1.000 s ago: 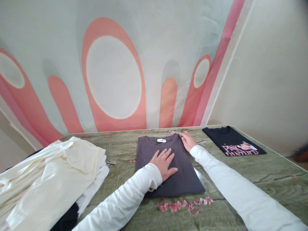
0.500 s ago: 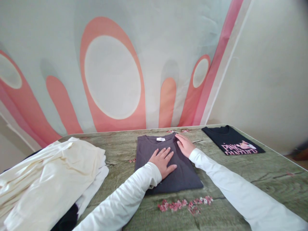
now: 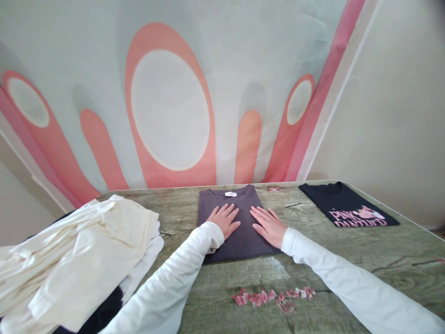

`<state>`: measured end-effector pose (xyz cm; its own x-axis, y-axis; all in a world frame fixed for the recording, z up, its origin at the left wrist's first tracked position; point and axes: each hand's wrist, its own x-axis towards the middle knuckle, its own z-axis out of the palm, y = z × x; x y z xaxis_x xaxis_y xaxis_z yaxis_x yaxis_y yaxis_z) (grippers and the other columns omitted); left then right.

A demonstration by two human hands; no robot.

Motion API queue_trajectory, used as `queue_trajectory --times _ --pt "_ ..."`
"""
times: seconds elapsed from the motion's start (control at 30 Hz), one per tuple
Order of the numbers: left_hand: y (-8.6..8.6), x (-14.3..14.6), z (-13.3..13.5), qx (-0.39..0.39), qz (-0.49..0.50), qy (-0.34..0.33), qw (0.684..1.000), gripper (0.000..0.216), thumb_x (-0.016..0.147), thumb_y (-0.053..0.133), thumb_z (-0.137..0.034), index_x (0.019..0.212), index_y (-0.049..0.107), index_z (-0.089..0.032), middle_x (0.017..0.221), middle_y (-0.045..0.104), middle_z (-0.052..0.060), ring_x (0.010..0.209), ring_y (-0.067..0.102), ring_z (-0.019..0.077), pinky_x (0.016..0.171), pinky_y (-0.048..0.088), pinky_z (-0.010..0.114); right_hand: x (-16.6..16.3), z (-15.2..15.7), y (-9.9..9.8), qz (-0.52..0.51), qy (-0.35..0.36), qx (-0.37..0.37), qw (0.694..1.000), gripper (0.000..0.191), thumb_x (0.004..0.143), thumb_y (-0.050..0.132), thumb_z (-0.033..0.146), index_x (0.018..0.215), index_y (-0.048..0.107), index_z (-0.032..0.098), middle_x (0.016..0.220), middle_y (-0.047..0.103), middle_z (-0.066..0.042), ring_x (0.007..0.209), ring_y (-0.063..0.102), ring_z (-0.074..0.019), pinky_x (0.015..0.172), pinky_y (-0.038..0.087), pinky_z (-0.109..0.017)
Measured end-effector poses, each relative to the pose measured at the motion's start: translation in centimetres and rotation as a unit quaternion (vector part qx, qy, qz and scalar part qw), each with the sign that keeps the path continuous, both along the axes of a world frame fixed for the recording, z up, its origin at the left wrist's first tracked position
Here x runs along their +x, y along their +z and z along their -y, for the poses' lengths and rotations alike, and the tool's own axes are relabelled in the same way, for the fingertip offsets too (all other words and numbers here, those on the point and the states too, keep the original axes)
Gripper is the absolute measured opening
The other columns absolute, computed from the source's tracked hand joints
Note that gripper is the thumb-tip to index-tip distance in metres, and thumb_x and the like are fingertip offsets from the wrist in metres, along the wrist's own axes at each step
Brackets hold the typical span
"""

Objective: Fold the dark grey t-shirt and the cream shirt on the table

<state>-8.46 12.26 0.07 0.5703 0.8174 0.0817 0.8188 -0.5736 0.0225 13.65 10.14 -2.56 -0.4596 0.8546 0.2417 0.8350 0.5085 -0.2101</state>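
A dark grey-purple T-shirt (image 3: 239, 246), folded into a near rectangle, lies on the table with its neckline and white label at the far side. My left hand (image 3: 224, 220) rests flat on its left half, fingers spread. On the right half lies my right hand (image 3: 269, 226), palm down with the fingers stretched out toward the middle. Neither hand grips the cloth. Part of the shirt is hidden under both hands and the left sleeve.
At the left is a loose heap of cream, white and black clothes (image 3: 93, 250). A folded black T-shirt (image 3: 333, 199) with pink lettering lies at the far right. The wood-patterned table (image 3: 351, 241) bears printed pink blossoms, and a wall with pink shapes (image 3: 170, 111) stands behind it.
The grey-purple T-shirt has shifted slightly away from me. My right hand has come from its far right corner down onto its right half. My left hand has moved a little left and away.
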Motion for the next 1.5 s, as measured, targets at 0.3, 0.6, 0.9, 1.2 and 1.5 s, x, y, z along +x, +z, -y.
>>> queue_trajectory --times 0.3,0.6,0.9,1.2,1.5 --pt "-0.1 -3.5 5.5 0.037 -0.024 0.067 0.997 0.058 0.084 0.029 -0.05 0.134 0.029 -0.02 0.141 0.024 0.007 0.128 0.022 0.0244 0.102 0.02 0.043 -0.7 1.3 1.2 0.017 -0.005 0.022 1.0 0.048 0.088 0.027 0.041 0.129 0.04 0.019 0.135 0.037 -0.008 0.126 0.028 -0.0233 0.103 0.015 -0.049" --pt "0.2 -3.4 8.9 0.019 -0.001 0.018 1.0 0.065 0.084 0.024 -0.058 0.135 0.026 -0.019 0.142 0.02 0.007 0.129 0.021 0.0222 0.104 0.016 0.042 -3.1 4.9 2.2 0.015 0.099 0.001 0.995 0.056 0.086 0.03 0.048 0.136 0.024 0.024 0.14 0.028 -0.004 0.128 0.022 -0.0225 0.103 0.02 -0.045" --pt "0.6 -5.1 9.9 -0.003 -0.001 0.017 1.0 0.071 0.083 0.021 -0.061 0.135 0.026 -0.014 0.142 0.019 0.01 0.13 0.017 0.0225 0.105 0.016 0.04 1.8 4.9 -1.1 0.051 0.003 0.021 0.998 0.06 0.085 0.028 0.052 0.137 0.023 0.022 0.141 0.024 -0.005 0.128 0.023 -0.0216 0.103 0.023 -0.045" --pt "-0.3 -9.4 13.2 0.03 0.019 0.037 0.999 0.06 0.081 0.042 -0.045 0.132 0.031 -0.014 0.142 0.022 0.01 0.129 0.018 0.0247 0.103 0.023 0.04 5.0 6.0 -1.5 0.062 -0.046 0.047 0.996 0.061 0.086 0.028 0.049 0.136 0.026 0.014 0.139 0.029 -0.011 0.127 0.026 -0.024 0.1 0.028 -0.046" --pt "1.3 -10.2 13.2 0.126 0.063 0.01 0.99 0.028 0.08 0.047 -0.026 0.106 0.056 -0.021 0.1 0.06 0.006 0.082 0.059 0.0176 0.07 0.046 0.031 2.1 9.1 2.3 0.081 0.144 0.179 0.97 0.03 0.085 0.039 0.017 0.108 0.058 0.016 0.111 0.059 -0.007 0.1 0.054 -0.0182 0.093 0.038 -0.036"
